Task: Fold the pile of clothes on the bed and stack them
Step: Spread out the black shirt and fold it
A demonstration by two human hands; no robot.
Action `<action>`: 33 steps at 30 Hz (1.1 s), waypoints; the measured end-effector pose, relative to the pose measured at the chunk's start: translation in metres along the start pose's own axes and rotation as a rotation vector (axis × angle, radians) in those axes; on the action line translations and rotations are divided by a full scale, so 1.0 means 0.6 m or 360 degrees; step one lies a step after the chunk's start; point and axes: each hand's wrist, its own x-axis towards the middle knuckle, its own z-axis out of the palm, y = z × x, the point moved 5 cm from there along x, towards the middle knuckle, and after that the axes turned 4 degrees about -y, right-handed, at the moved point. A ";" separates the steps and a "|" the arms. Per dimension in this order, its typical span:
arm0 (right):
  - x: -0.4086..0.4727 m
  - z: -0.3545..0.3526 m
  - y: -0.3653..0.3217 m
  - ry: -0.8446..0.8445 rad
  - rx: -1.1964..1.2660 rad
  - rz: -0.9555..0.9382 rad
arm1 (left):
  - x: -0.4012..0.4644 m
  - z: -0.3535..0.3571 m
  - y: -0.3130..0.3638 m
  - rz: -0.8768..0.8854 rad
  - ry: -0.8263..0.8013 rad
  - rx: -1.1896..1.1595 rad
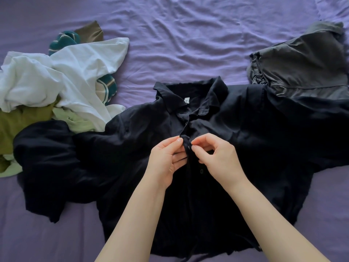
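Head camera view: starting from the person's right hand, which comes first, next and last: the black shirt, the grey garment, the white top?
From the right hand:
1. Black shirt, pinched at its front, directly under the hand.
2. Grey garment, up and to the right.
3. White top, far left in the pile.

Bare wrinkled purple bedsheet (179, 44) lies open far-centre, between the jumbled white-and-green clothes pile (56, 82) left and the grey folded garment (302, 61) right.
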 end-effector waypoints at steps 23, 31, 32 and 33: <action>0.004 -0.010 0.026 -0.0038 0.0190 0.0154 | -0.013 0.014 0.007 0.0311 0.0137 0.0484; 0.006 -0.007 0.024 -0.0099 0.0263 0.0238 | -0.019 0.020 0.010 0.0492 0.0200 0.0738; 0.007 -0.008 0.024 -0.0096 0.0259 0.0245 | -0.020 0.025 0.012 0.0535 0.0204 0.0829; 0.008 -0.010 0.024 -0.0085 0.0242 0.0245 | -0.022 0.029 0.014 0.0587 0.0214 0.0937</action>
